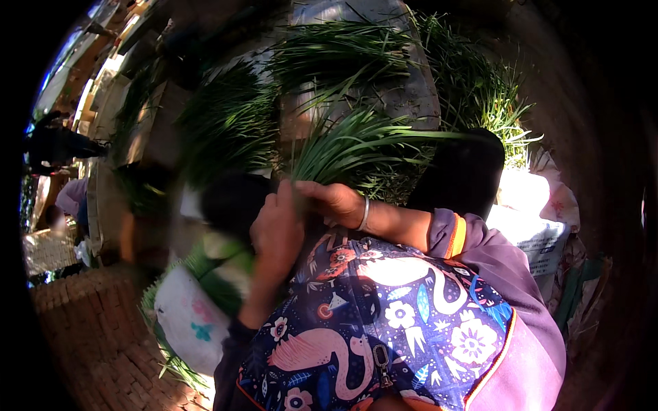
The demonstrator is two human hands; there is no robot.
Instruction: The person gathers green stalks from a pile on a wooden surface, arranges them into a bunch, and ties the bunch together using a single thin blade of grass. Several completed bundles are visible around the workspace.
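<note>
Both hands are together above my lap, around the lower end of a bunch of green chives. My right hand, below a silver bangle, is closed round the stems. Pressed against it from the left, my left hand has its fingers curled on the same stem ends and is slightly blurred. The long leaves fan out away from me and to the right. Beyond them, a thick layer of chives lies across a pale flat board. Another dark green heap spreads to its left.
More loose chives lie at the far right. White packages stand beside my right knee. A white bag with greens around it sits by my left side on brick paving. People and cartons appear at the far left.
</note>
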